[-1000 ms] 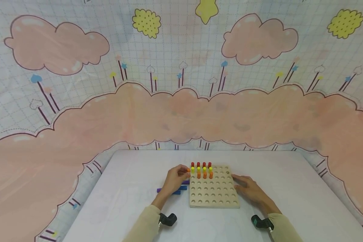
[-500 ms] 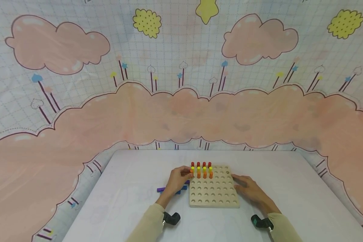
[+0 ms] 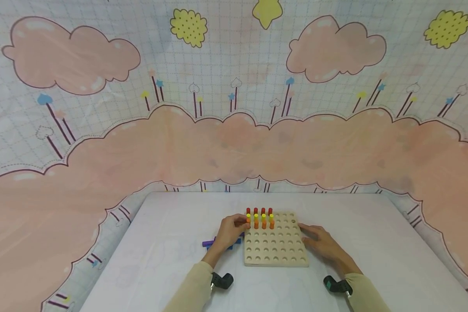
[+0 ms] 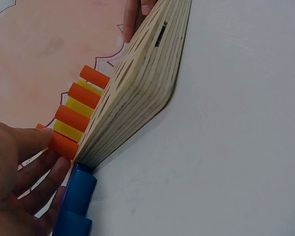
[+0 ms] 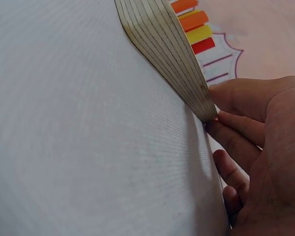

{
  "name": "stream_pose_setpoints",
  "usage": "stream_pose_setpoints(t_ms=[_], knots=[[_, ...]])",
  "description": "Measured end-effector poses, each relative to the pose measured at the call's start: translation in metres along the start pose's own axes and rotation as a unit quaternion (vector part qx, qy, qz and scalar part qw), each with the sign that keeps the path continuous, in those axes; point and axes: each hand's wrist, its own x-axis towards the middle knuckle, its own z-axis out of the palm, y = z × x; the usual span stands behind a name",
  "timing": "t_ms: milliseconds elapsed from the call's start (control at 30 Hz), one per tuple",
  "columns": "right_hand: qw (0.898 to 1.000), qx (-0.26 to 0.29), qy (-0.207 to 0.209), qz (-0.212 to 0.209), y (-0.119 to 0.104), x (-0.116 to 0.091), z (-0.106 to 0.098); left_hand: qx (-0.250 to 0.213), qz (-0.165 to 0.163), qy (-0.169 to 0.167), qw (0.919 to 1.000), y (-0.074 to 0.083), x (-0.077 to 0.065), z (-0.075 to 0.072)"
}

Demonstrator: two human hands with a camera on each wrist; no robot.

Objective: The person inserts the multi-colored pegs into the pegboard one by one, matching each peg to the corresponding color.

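A wooden pegboard lies flat on the table. At its far left stand short rows of red pegs, yellow pegs and orange pegs. My left hand is at the board's left edge, its thumb and a finger pinching an orange peg upright at the near row's left end. The peg's lower end meets the board's surface; how deep it sits is unclear. My right hand rests against the board's right edge, thumb and fingertips touching it near the far corner.
Blue pegs and purple pegs lie loose on the table left of the board, partly behind the left hand and wrist. A patterned cloth hangs behind the white table.
My left hand has moved slightly right with the orange peg, from beside the board to the left end of the orange row. The right hand has stayed at the board's edge.
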Motion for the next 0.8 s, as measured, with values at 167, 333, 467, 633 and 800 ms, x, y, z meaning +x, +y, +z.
stream_pose_setpoints(t_ms=[167,333,467,633,800], knots=[[1.000,0.001,0.001,-0.003,-0.0006,0.0000,-0.0003,0.011,0.008,0.002,0.9999,0.0005,0.0003,0.0000],[1.000,0.000,0.001,-0.004,-0.0018,-0.0010,0.0000,0.033,0.026,0.009,0.9991,-0.0017,-0.0002,0.0020],[1.000,0.002,0.001,-0.006,-0.0032,-0.0012,-0.0001,0.027,0.011,0.004,0.9996,-0.0011,-0.0013,0.0026],[1.000,0.005,-0.001,-0.003,-0.0044,-0.0022,-0.0003,0.020,-0.005,-0.003,0.9998,0.0002,-0.0017,0.0018],[1.000,0.006,0.000,-0.001,-0.0045,-0.0030,-0.0011,0.027,-0.011,-0.004,0.9996,0.0004,-0.0018,-0.0013]])
